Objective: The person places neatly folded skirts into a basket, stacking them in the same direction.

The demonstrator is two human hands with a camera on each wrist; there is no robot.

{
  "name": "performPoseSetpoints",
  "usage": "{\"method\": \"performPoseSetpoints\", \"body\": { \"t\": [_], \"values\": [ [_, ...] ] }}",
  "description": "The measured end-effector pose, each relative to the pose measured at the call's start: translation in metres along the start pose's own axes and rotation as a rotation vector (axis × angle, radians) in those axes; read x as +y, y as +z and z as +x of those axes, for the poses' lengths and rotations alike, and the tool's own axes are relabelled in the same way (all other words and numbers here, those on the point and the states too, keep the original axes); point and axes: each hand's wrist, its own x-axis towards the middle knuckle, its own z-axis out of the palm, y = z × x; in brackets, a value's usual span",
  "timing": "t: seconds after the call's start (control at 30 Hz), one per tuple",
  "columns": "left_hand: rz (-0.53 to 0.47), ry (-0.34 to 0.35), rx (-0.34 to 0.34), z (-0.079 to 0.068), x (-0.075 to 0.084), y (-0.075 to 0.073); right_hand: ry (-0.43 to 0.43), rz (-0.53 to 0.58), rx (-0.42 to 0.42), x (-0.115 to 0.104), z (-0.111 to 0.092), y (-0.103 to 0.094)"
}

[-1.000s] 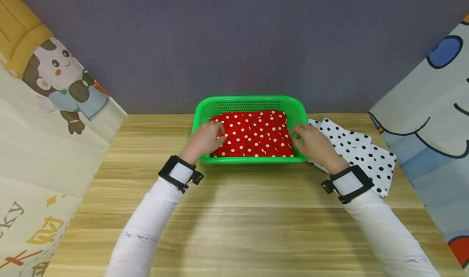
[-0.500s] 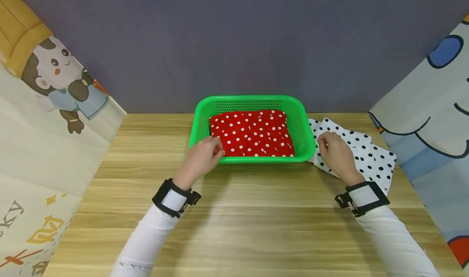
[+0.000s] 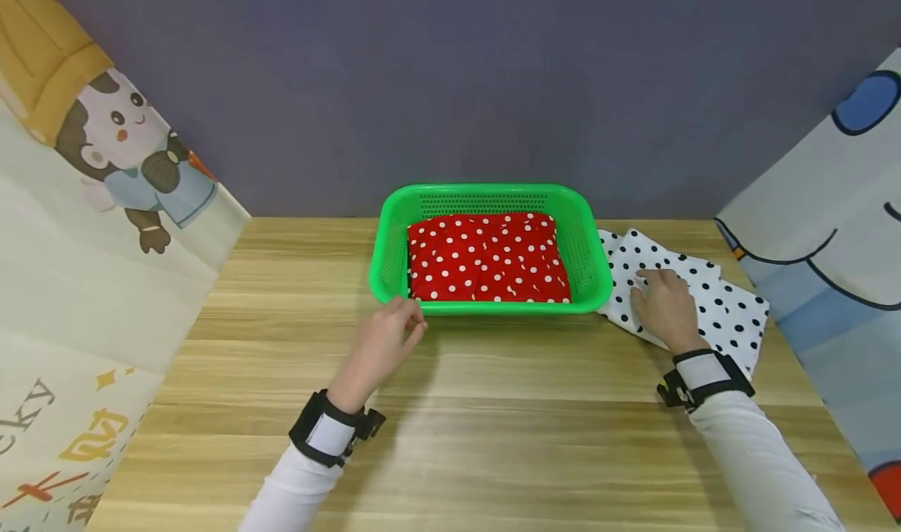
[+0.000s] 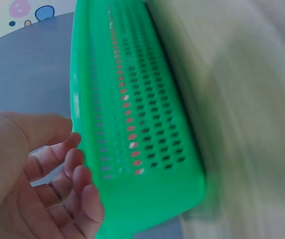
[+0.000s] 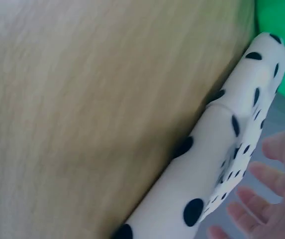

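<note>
A green plastic basket (image 3: 597,282) with perforated walls stands at the back of the table. Inside it lies a folded red cloth (image 3: 486,258) with white dots. My left hand (image 3: 380,343) is just in front of the basket's near left corner, its fingers loosely bent and holding nothing. In the left wrist view the fingers (image 4: 72,164) are beside the basket's wall. To the right of the basket, folded white cloth (image 3: 739,321) with black dots lies in overlapping layers. Over it is my right hand (image 3: 667,309), its spread fingers (image 5: 269,177) holding nothing in the right wrist view.
The wood-grain table (image 3: 521,430) carries everything. A dark grey panel (image 3: 486,86) rises right behind the basket. Printed sheets with cartoon figures (image 3: 134,141) flank the table on both sides.
My left hand has drawn back from the basket toward the table's front. The right hand has left the basket's right side and moved right, over the white dotted cloth. The basket has stayed put.
</note>
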Motion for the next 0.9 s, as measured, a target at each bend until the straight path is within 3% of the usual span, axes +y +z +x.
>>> {"method": "performPoseSetpoints", "body": {
  "t": [0.13, 0.27, 0.57, 0.9],
  "values": [
    [-0.016, -0.001, -0.050, -0.005, 0.005, 0.009, 0.042, -0.044, -0.131, 0.009, 0.000, 0.004],
    [-0.014, 0.017, -0.087, -0.008, 0.010, 0.018, 0.032, -0.063, -0.253, 0.013, -0.001, 0.007],
    [-0.036, 0.043, -0.119, -0.014, 0.020, 0.029, -0.014, -0.073, -0.280, 0.017, -0.010, 0.010],
    [-0.066, 0.070, -0.177, -0.021, 0.029, 0.038, -0.021, -0.063, -0.303, 0.019, -0.036, 0.001]
  ]
}}
